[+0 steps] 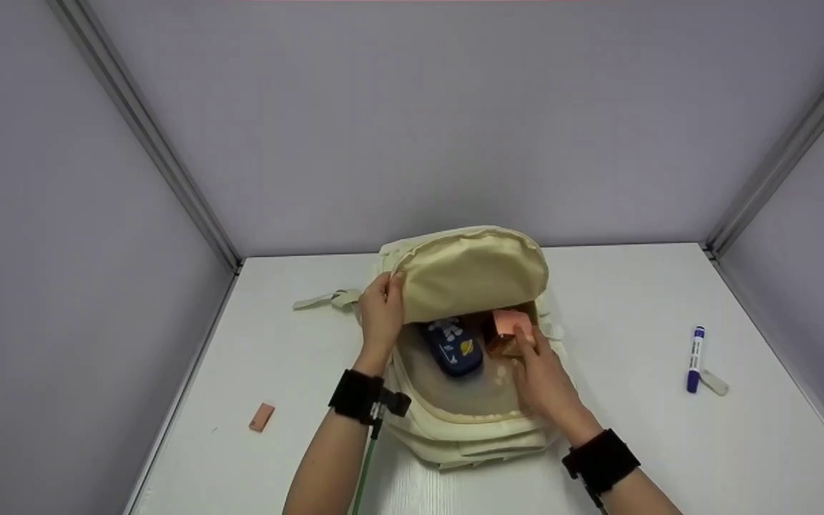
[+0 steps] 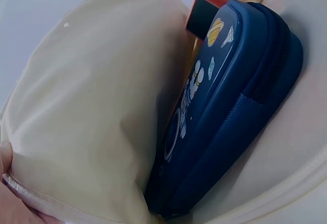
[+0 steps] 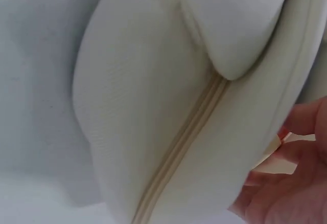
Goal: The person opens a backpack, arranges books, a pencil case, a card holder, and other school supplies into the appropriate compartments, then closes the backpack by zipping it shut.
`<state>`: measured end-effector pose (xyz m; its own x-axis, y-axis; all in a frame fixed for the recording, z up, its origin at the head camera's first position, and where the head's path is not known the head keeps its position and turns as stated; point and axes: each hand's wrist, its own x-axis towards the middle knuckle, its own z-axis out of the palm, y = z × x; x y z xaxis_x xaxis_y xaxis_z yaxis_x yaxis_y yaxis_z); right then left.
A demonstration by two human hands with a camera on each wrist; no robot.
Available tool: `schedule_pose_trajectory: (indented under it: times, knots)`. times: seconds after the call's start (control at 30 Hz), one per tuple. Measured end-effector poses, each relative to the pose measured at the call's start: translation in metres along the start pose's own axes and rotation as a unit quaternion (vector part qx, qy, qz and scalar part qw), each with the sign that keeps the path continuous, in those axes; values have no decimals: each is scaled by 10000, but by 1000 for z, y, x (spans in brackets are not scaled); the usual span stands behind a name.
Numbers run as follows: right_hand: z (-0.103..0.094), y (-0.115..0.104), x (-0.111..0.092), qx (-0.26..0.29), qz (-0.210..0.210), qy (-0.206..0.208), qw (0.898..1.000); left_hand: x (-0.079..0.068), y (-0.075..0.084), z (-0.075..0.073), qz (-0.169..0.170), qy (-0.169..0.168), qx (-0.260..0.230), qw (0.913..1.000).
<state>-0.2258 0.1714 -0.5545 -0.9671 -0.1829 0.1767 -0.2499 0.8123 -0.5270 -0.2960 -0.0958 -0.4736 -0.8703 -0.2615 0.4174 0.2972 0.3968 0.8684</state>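
Note:
A cream backpack [image 1: 455,433] lies on the table with its top flap [image 1: 473,268] lifted. My left hand [image 1: 382,318] pinches the left edge of that flap; in the left wrist view only some fingertips [image 2: 6,157] show at it. Inside the bag is a dark blue pencil case [image 2: 240,101] with space pictures and a zipper. To its right, my right hand [image 1: 549,379] holds a shiny copper-coloured box [image 1: 508,325] in the bag's opening. The right wrist view shows mostly the bag's zippered side [image 3: 138,96], with the box largely hidden.
A small orange block [image 1: 262,417] like an eraser lies on the white table [image 1: 312,458] at left. On the right are a blue-and-white marker [image 1: 696,359] and a small pale piece [image 1: 714,383] beside it. A strap [image 1: 322,300] extends left of the bag. Grey walls enclose the table.

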Motion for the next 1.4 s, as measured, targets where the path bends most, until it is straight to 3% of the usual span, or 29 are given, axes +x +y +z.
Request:
schedule_pose_trajectory:
  times: [0.1,0.4,0.6,0.8,0.9,1.17,1.4]
  knots:
    - [3,-8,4,75,-141,52,9999,0,1,0,-6,21,42,10000]
    - [10,-32,22,115,109,14,9999,-1,0,-1,94,7,115,9999]
    - [12,-25,35,378,-299,-226,9986,-1,0,-1,87,-17,73,9999]
    - [3,-14,29,717,-559,-775,9928,-2,0,-3,18,-144,58,9999]
    - [-2,-12,24,796,-775,-790,9907,-1,1,-4,-9,-246,-37,9997]
    - [-25,-13,13,1420,-828,-200,9862,-2,1,-7,45,-539,-107,9985]
    - [-49,-6,16,2301,-565,829,9680,-3,-1,-13,5,-1052,-418,9936]
